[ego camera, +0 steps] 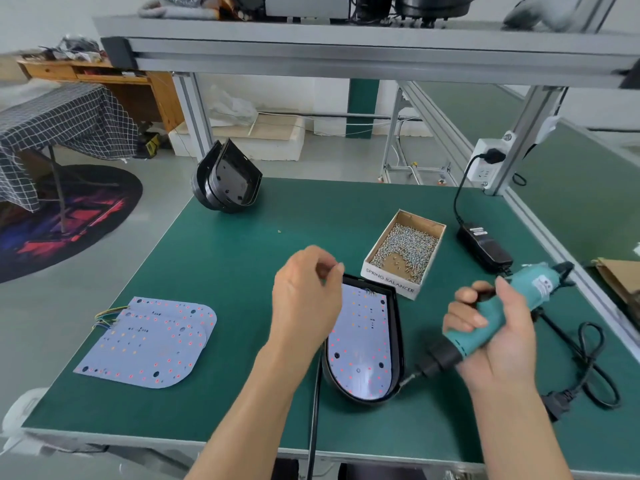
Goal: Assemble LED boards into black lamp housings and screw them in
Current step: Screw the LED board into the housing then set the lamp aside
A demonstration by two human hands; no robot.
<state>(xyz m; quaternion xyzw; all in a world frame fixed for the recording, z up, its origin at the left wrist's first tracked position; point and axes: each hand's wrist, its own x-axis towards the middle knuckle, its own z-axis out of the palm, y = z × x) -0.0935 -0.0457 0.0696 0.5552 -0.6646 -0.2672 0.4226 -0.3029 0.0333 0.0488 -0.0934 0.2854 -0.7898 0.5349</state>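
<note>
One board [360, 337] sits in housing [400, 344], unscrewed as far as I can tell; right hand [491, 337] grips screwdriver [485, 327], left hand [304, 296] pinches, contents unclear. Spare boards [149, 341], housings [225, 178] wait.

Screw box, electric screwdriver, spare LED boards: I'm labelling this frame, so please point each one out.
screw box [390, 283]: head view, on its white front wall.
electric screwdriver [468, 340]: head view, on its teal body.
spare LED boards [149, 344]: head view, on the top board's face.

- Black lamp housing [398, 344]: laid open side up near the front edge, a white LED board [360, 344] seated inside.
- Spare LED boards [149, 341]: stacked flat at left.
- Empty housings [225, 178]: nested on edge at rear.
</note>
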